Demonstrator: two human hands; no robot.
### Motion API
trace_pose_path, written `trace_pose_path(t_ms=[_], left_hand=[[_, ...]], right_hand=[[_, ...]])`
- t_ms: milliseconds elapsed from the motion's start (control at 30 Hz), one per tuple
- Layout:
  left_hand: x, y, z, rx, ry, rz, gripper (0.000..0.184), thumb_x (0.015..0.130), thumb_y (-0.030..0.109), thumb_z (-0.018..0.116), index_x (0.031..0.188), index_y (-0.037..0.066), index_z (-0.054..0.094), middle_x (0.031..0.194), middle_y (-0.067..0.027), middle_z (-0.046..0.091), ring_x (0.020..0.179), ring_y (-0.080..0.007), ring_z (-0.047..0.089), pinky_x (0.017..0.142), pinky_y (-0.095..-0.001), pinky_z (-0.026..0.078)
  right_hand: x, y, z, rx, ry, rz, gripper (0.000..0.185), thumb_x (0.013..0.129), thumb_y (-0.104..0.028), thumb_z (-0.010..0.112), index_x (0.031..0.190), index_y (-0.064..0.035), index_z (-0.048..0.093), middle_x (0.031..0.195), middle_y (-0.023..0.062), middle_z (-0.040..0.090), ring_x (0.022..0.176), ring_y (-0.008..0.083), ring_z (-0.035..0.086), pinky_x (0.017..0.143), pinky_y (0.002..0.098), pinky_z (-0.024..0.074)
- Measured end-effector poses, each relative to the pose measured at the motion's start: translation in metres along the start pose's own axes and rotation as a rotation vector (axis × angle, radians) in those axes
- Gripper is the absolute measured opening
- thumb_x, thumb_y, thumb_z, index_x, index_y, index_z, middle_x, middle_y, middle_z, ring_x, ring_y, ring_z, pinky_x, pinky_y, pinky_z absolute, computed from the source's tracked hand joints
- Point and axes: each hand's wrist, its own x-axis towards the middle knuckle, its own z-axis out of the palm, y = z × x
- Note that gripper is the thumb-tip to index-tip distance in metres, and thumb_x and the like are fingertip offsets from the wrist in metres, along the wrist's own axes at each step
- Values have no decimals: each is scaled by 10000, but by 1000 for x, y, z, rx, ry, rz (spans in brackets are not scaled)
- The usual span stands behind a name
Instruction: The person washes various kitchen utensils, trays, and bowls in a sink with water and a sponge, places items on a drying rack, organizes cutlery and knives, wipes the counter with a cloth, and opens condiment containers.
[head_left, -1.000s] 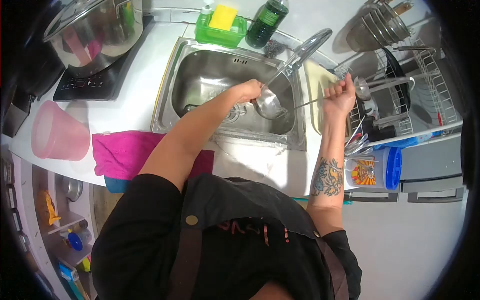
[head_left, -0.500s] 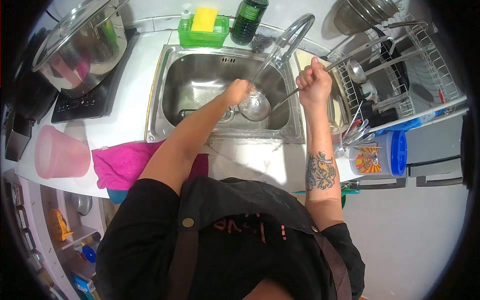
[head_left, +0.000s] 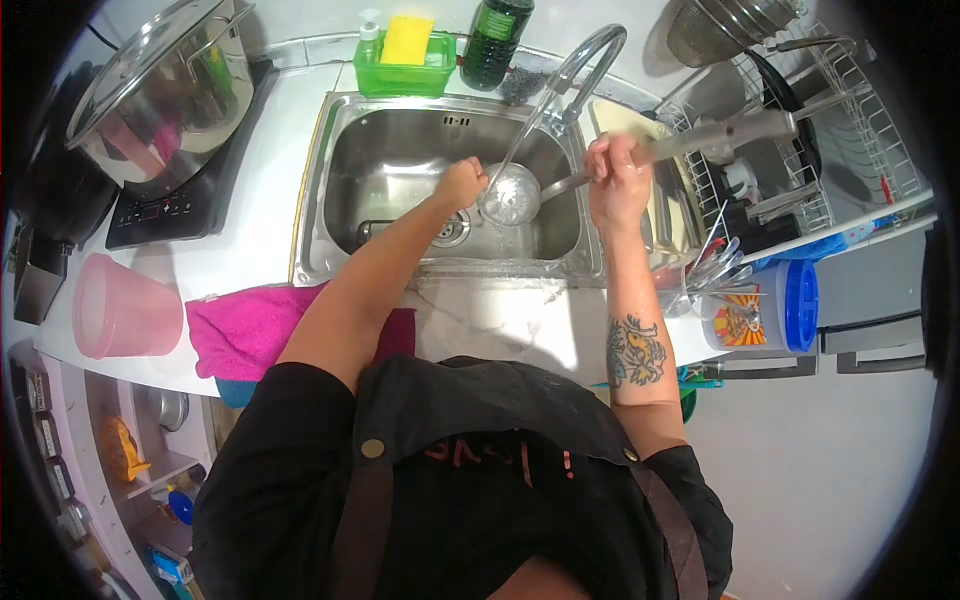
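My right hand is closed round the long metal handle of a ladle. The round bowl of the ladle faces up over the sink, and water from the faucet runs down at it. Motion blurs the handle beyond my fist, where it reaches out over the dish rack. Just left of the ladle's bowl, at its edge, is my left hand with the fingers curled in. Whether those fingers hold anything is hidden.
A green basket with a yellow sponge and a dark bottle stand behind the sink. The dish rack is at right. A pink bucket, a magenta cloth and a large pot are at left.
The ladle has turned in my right hand, so its handle shows wider and its bowl faces up more. My left hand has shifted slightly left from the bowl. The water stream shows more clearly.
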Motion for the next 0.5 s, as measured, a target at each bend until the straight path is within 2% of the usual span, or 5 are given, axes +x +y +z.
trace_pose_path(t_ms=[67, 167, 367, 433, 500], left_hand=[[6, -11, 13, -741, -200, -158, 234, 778, 251, 530, 884, 45, 571, 815, -186, 598, 818, -323, 577, 689, -411, 461], [15, -34, 31, -125, -16, 111, 227, 808, 207, 481, 897, 13, 557, 789, -195, 592, 774, -344, 570, 675, -403, 455], [10, -74, 37, 89, -165, 222, 249, 812, 240, 508, 917, 18, 546, 902, -196, 577, 870, -337, 559, 744, -413, 440], [-3, -57, 16, -56, -169, 40, 266, 816, 266, 505, 909, 19, 542, 885, -184, 581, 845, -343, 559, 718, -410, 440], [-2, -49, 9, -345, -2, -219, 277, 814, 280, 503, 890, 16, 540, 868, -181, 580, 822, -336, 556, 699, -395, 432]], right_hand=[[-2, 3, -6, -15, -12, 0, 227, 860, -213, 493, 749, -21, 541, 667, 33, 496, 556, 86, 394, 538, 232, 312], [-4, -3, -3, -100, -25, 77, 224, 863, -214, 484, 797, -11, 553, 727, 44, 522, 635, 101, 435, 619, 239, 346], [5, -23, 3, -718, -202, 336, 254, 845, -288, 520, 813, -39, 561, 763, 28, 542, 690, 87, 494, 634, 231, 384], [9, -30, 3, -796, -195, 621, 266, 842, -296, 523, 776, -39, 544, 717, 17, 532, 598, 85, 491, 540, 222, 395], [6, -21, -2, -759, -100, 560, 283, 847, -303, 510, 738, -42, 528, 676, 9, 519, 523, 82, 468, 467, 227, 389]])
